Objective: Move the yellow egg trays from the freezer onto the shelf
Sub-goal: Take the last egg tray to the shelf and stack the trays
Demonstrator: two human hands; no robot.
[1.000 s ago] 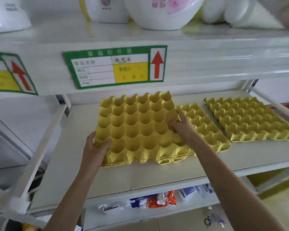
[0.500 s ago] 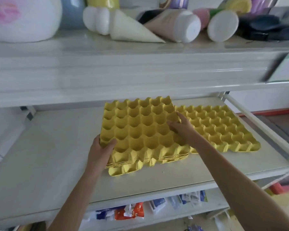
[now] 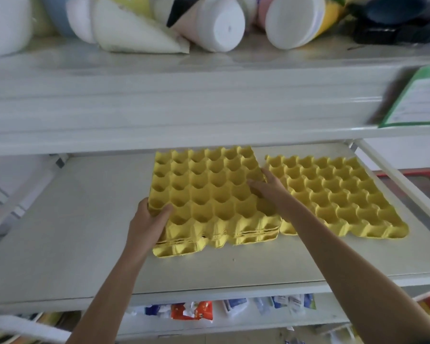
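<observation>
I am seeing the stack of yellow egg trays [image 3: 209,194] lying on the shelf [image 3: 85,232], touching a single tray [image 3: 333,194] on its right. The left hand [image 3: 147,222] is gripping the stack's front-left corner, and the right hand [image 3: 268,187] is resting relaxed fingers on its right edge

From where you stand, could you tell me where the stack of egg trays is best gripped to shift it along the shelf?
Probably by its two opposite side edges, from the front, as the left hand and right hand do now. The stack of egg trays lies flat and wide on the shelf; its scalloped rim gives fingers purchase.
</observation>
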